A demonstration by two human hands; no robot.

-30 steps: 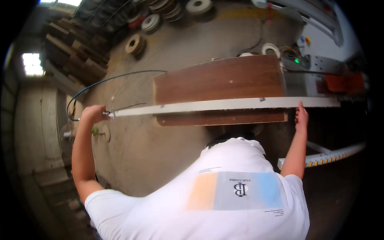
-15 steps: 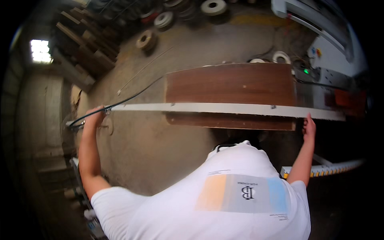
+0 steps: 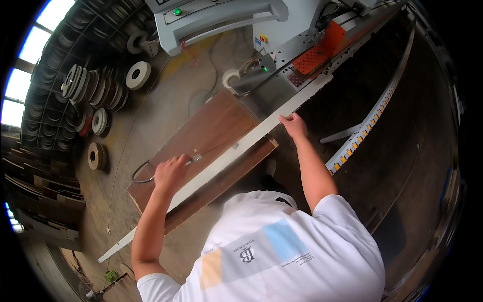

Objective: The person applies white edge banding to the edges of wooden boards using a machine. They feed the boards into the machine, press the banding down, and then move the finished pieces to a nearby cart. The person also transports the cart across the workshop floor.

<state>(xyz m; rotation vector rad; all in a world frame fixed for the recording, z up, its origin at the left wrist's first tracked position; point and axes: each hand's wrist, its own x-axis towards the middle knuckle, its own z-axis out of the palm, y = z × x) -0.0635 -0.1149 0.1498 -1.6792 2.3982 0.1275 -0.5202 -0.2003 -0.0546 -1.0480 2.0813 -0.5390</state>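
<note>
A long, narrow white board (image 3: 219,165) runs diagonally from the lower left up to the machine at the upper right. It lies over a brown wooden panel (image 3: 201,128). Near the board's right part, my right hand (image 3: 294,126) pinches its near edge between thumb and fingers. My left hand (image 3: 172,173) is closed around what looks like an air blow gun (image 3: 195,158), its metal front end poking out past the fingers above the board. A dark hose (image 3: 138,176) loops out on the left of that hand. The gun's grip is hidden by my fingers.
A grey machine (image 3: 226,32) with an orange guard (image 3: 319,48) stands ahead. On the right, a curved rail with yellow blocks (image 3: 359,138) reaches past my arm. Edging rolls (image 3: 138,75) lie on the floor and fill a rack (image 3: 48,100) at the left.
My view has swung right toward the machine. My left hand has come off the board's left end and inward over the panel, with the blow gun. My right hand stays at the board's edge.
</note>
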